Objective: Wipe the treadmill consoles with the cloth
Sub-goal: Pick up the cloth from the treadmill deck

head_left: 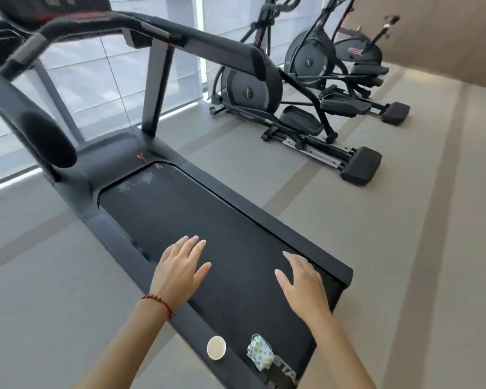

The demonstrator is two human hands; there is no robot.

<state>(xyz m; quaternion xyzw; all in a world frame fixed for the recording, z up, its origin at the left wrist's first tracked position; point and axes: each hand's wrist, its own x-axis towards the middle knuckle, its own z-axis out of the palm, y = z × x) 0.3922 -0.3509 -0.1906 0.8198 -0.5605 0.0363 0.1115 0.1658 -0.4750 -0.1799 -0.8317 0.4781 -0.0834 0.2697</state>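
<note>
A black treadmill (258,223) runs from the bottom of the head view up to its console (54,4) at the top left, where only the console's lower edge shows. A small patterned cloth (260,352) lies crumpled on the rear of the belt, between my forearms. My left hand (177,270) and my right hand (303,282) are held out flat above the belt, fingers spread, holding nothing. Both hands are well ahead of the cloth. A red string bracelet sits on my left wrist.
A white paper cup (216,347) stands on the treadmill's left side rail beside the cloth. Two elliptical trainers (264,88) stand to the right by the blinds-covered window (101,77). Grey floor surrounds the treadmill. Long handrails (208,40) reach back from the console.
</note>
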